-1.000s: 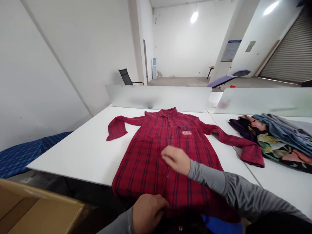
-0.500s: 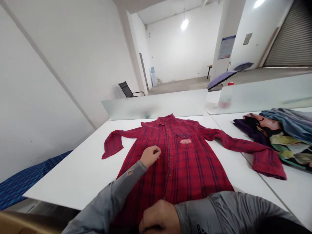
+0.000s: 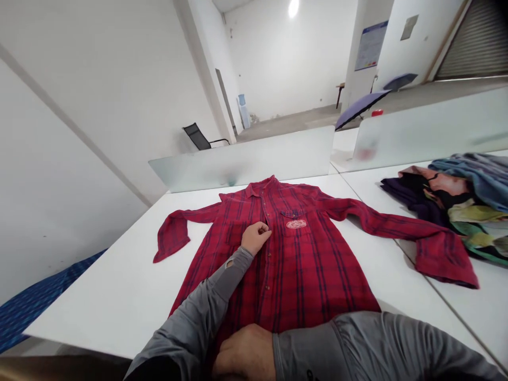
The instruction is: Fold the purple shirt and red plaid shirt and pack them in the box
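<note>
A red plaid shirt (image 3: pixel 293 264) lies spread face up with its collar away from me and both sleeves stretched out to the sides. A row of buttons runs down its front, and a pale patch sits on the chest pocket. My left hand (image 3: pixel 254 238) is pinched at the front edge of the shirt, just below chest height, thumb and finger pressed together. Close to me, my right hand (image 3: pixel 245 350) is curled over the lower end of the same front edge. Its fingertips are mostly hidden beneath the hand.
The shirt lies on a white table (image 3: pixel 119 286). A heap of folded clothes (image 3: pixel 456 206) is at the right, near the shirt's cuff. Frosted partitions (image 3: pixel 254 159) stand along the far edge. Blue patterned cloth (image 3: pixel 47 296) shows below the table's left edge.
My left hand has moved away from me and to the right, up to the shirt's front edge. My right hand stays low over the shirt. The view has tilted down a little.
</note>
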`<state>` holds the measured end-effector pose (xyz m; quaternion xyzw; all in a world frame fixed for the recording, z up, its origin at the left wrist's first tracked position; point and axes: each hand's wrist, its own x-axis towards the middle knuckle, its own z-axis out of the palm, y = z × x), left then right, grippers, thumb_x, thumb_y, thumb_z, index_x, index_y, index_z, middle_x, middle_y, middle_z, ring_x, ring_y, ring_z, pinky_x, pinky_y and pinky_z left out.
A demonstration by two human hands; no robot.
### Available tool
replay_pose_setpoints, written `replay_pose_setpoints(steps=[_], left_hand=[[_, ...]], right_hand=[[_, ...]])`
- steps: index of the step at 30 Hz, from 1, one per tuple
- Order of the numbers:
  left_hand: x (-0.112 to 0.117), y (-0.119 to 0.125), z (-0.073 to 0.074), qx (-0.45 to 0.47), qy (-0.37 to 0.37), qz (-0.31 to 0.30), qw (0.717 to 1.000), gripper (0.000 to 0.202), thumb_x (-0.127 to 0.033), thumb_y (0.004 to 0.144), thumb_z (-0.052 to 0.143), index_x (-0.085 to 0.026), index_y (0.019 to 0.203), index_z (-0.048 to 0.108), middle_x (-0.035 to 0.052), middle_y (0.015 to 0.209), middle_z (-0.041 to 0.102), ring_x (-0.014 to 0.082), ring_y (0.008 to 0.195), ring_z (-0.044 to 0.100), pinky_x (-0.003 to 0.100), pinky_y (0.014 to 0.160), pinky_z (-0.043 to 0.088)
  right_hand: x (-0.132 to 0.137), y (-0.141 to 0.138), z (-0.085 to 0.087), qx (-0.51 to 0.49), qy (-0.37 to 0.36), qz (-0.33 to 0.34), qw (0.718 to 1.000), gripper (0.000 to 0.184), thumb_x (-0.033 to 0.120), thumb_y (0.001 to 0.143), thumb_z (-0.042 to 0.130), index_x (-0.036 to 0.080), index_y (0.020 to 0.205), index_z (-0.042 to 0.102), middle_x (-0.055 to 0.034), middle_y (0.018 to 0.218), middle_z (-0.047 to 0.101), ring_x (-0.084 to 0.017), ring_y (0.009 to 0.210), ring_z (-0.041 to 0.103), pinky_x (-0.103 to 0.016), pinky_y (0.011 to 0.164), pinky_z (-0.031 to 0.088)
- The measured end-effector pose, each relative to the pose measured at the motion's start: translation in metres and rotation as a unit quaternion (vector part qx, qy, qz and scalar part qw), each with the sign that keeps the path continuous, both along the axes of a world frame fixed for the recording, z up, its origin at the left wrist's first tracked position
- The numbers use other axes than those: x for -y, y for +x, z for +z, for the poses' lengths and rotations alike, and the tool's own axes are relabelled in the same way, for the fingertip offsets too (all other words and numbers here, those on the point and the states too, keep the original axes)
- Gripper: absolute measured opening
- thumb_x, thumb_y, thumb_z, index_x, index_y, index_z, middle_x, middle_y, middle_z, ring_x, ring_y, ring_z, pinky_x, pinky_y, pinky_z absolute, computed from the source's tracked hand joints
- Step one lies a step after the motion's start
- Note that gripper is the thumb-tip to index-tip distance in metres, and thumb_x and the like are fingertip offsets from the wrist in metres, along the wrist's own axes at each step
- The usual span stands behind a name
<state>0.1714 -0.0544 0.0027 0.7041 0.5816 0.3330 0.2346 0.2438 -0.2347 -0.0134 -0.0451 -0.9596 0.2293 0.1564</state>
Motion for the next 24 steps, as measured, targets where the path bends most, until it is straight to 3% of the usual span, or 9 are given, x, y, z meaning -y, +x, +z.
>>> replay_pose_setpoints(steps=[4,7,14,17,20,24], left_hand=[[0.001,0.000,0.002,0.035,0.012,-0.014,0.999,0.014,-0.026,0.082,0.057,-0.019,0.073,0.048,-0.0059,0.065,0.052,0.0093,0.062,0.052,0.020,0.061,0.042],[0.001,-0.005,0.003,0.029,0.021,0.013,0.999,0.014,-0.026,0.086,0.050,-0.020,0.074,0.044,-0.0062,0.062,0.048,0.0098,0.059,0.051,0.020,0.058,0.042],[0.004,-0.017,0.001,-0.074,0.026,0.050,0.996,0.011,-0.019,0.079,0.060,-0.022,0.074,0.050,-0.0047,0.065,0.051,0.0129,0.066,0.053,0.024,0.069,0.040],[0.003,-0.017,0.002,-0.100,0.008,0.059,0.993,0.011,-0.024,0.079,0.063,-0.022,0.085,0.055,-0.0042,0.067,0.054,0.0139,0.069,0.055,0.024,0.070,0.042],[-0.011,-0.016,0.009,-0.114,-0.007,0.062,0.991,0.016,-0.028,0.078,0.065,-0.020,0.089,0.058,-0.0029,0.070,0.058,0.0146,0.072,0.058,0.025,0.072,0.043],[-0.052,-0.012,0.023,-0.121,-0.024,0.061,0.991,0.015,-0.029,0.080,0.063,-0.018,0.071,0.060,0.0009,0.067,0.062,0.0160,0.075,0.061,0.025,0.073,0.045]], right_hand=[[0.002,0.002,0.005,-0.038,-0.029,0.000,0.999,0.016,0.020,0.088,0.055,0.016,0.101,0.065,0.0001,0.093,0.069,-0.009,0.084,0.062,-0.017,0.070,0.044],[0.003,0.003,0.007,-0.066,-0.044,-0.005,0.997,0.016,0.018,0.088,0.055,0.014,0.100,0.065,-0.0009,0.096,0.070,-0.008,0.084,0.063,-0.016,0.072,0.045],[0.003,0.009,0.017,-0.068,-0.030,-0.018,0.997,0.016,0.020,0.090,0.051,0.017,0.098,0.064,0.0001,0.092,0.069,-0.009,0.080,0.062,-0.018,0.068,0.044],[0.000,0.009,0.020,-0.023,0.000,-0.067,0.997,0.014,0.022,0.087,0.054,0.019,0.096,0.064,0.0010,0.087,0.068,-0.010,0.076,0.062,-0.021,0.060,0.041],[-0.003,0.005,0.012,0.059,0.030,-0.109,0.992,0.013,0.028,0.087,0.055,0.020,0.092,0.064,0.0008,0.084,0.067,-0.012,0.071,0.061,-0.023,0.049,0.033],[-0.010,-0.004,-0.007,0.102,0.038,-0.041,0.993,0.015,0.030,0.089,0.055,0.018,0.090,0.064,0.0000,0.084,0.067,-0.010,0.065,0.059,-0.023,0.042,0.027]])
